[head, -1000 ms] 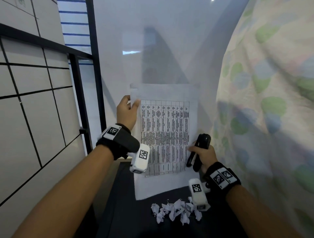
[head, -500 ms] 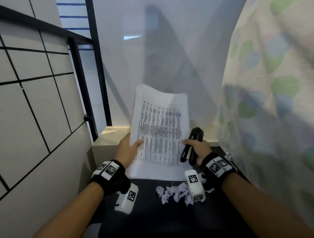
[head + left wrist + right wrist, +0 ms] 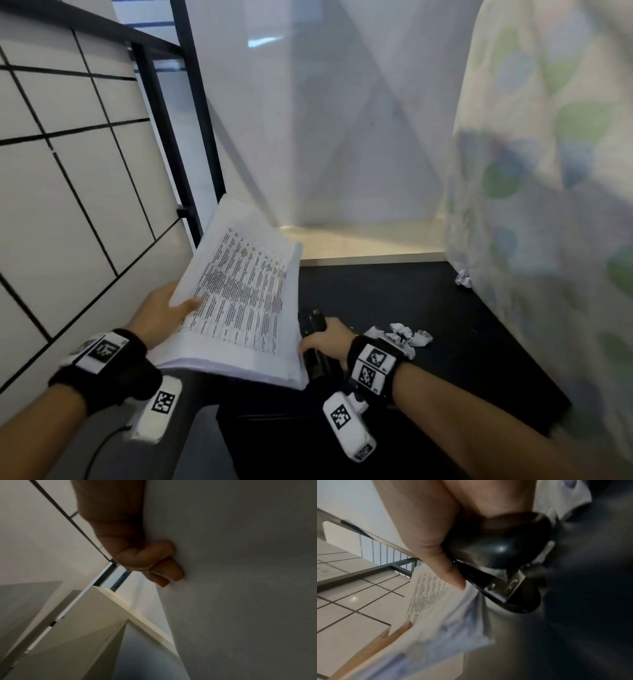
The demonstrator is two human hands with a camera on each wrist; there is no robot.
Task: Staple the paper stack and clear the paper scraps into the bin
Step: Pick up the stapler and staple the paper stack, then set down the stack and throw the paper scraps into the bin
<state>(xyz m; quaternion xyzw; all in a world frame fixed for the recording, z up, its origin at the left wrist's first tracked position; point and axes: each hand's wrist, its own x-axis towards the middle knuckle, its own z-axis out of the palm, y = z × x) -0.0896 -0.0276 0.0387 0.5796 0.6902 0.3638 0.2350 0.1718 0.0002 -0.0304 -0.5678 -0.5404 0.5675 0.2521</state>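
Both hands flank paper stack (image 3: 239,301), right gripping stapler (image 3: 313,346).

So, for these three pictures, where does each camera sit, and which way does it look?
Head: worn on the head, looking forward and down at the paper stack, black stapler, paper scraps and black table; both forearms show.
Left wrist: looks along the left hand, whose fingers curl under the stack's blank underside.
Right wrist: looks along the right hand gripping the stapler.
Shared: head and right wrist views both show the stack's printed side and the stapler.
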